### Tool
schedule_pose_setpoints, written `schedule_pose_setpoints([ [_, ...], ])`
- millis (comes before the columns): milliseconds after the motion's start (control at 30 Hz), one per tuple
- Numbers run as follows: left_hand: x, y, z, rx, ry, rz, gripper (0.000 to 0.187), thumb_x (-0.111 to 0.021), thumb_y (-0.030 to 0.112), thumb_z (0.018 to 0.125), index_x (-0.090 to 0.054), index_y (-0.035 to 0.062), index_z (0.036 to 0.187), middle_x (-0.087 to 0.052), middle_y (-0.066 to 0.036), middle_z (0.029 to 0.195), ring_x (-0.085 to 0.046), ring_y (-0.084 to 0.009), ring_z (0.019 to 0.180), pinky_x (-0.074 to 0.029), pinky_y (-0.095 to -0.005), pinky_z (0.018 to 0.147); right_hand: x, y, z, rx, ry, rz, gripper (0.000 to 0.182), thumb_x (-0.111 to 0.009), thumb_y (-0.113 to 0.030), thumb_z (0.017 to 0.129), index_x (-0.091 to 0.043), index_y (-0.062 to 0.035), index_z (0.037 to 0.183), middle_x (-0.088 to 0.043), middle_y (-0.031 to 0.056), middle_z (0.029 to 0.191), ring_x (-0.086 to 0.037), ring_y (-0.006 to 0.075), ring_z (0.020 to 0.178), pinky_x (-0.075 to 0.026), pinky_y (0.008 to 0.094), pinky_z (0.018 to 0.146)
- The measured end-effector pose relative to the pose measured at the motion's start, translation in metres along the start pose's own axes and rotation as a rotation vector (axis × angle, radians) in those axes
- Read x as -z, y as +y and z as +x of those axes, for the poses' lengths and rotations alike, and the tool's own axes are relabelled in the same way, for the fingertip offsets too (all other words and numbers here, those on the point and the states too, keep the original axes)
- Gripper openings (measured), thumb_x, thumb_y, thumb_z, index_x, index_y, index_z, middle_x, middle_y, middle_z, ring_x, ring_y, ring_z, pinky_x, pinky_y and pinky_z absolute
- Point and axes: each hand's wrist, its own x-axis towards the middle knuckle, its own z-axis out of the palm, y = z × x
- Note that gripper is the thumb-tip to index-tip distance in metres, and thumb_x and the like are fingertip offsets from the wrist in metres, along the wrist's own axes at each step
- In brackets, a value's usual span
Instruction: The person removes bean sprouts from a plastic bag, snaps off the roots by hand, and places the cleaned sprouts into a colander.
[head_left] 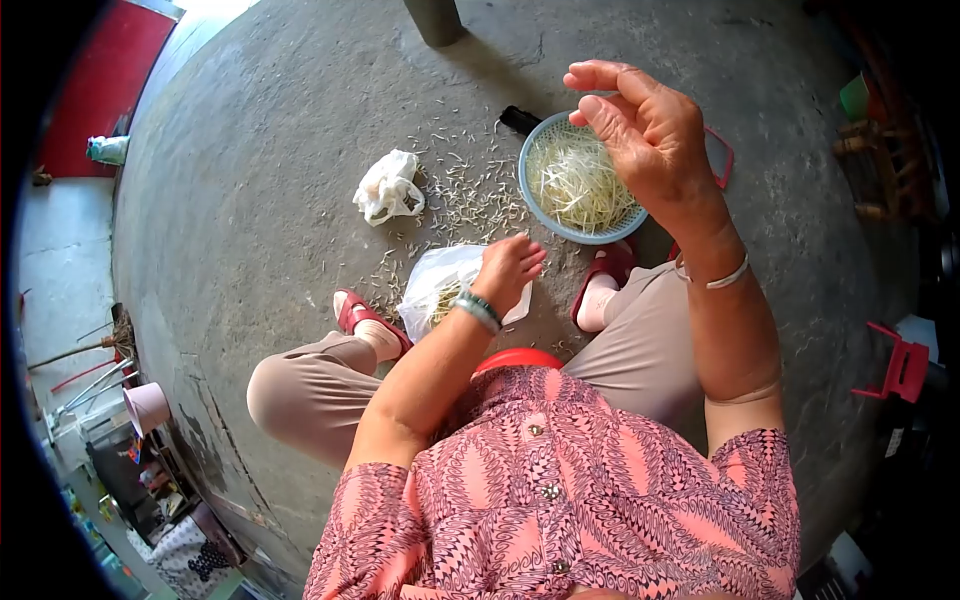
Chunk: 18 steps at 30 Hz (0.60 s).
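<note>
My right hand (pixel 645 135) is raised over the right part of a light blue basket (pixel 533 207), its fingers apart and curved, with nothing visible between them. Pale, thin sprouts (pixel 575 180) fill the basket. Lower down, my left hand (pixel 508 270) hovers at the right side of an open white plastic bag (pixel 425 275) that has some yellowish sprouts inside. Its fingers are extended and nothing shows in them. Many small pale scraps (pixel 465 195) lie scattered on the floor between the bag and the basket.
A crumpled white bag (pixel 388 187) rests on the concrete floor, left of the scraps. Beside the basket's upper left is a black object (pixel 520 121). A post (pixel 435 20) stands at the top. Red stool (pixel 893 362) at right; pink bucket (pixel 147 408) at left.
</note>
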Motion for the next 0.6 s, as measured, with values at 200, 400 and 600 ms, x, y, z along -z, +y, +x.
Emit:
schedule_pose_setpoints([
  [200, 0.082, 0.006, -0.018, 0.022, -0.094, -0.210, 0.039, -0.039, 0.035, 0.096, -0.058, 0.0023, 0.104, -0.065, -0.014, 0.102, -0.063, -0.0268, 0.095, -0.051, -0.0396, 0.085, -0.013, 0.005, -0.007, -0.015, -0.098, -0.045, 0.020, -0.060, -0.012, 0.085, -0.064, 0.0019, 0.099, -0.068, 0.0156, 0.089, -0.066, 0.0208, 0.076, -0.051, 0.0291, 0.067],
  [400, 0.095, 0.039, -0.048, -0.080, -0.387, -0.568, 0.049, -0.036, 0.031, 0.095, -0.051, -0.0079, 0.121, -0.054, -0.024, 0.125, -0.052, -0.0360, 0.117, -0.042, -0.0467, 0.100, -0.039, 0.005, -0.008, -0.015, -0.231, -0.068, 0.018, -0.059, -0.011, 0.086, -0.064, 0.0018, 0.098, -0.068, 0.0152, 0.089, -0.067, 0.0214, 0.078, -0.051, 0.0293, 0.068],
  [600, 0.138, 0.061, -0.030, -0.364, -0.338, -0.332, 0.039, -0.044, 0.025, 0.094, -0.059, -0.0075, 0.110, -0.061, -0.021, 0.114, -0.054, -0.0354, 0.114, -0.043, -0.0456, 0.099, -0.059, 0.007, -0.004, 0.036, -0.303, -0.107, 0.017, -0.060, -0.010, 0.085, -0.064, 0.0021, 0.096, -0.067, 0.0159, 0.089, -0.067, 0.0232, 0.075, -0.052, 0.0298, 0.067],
])
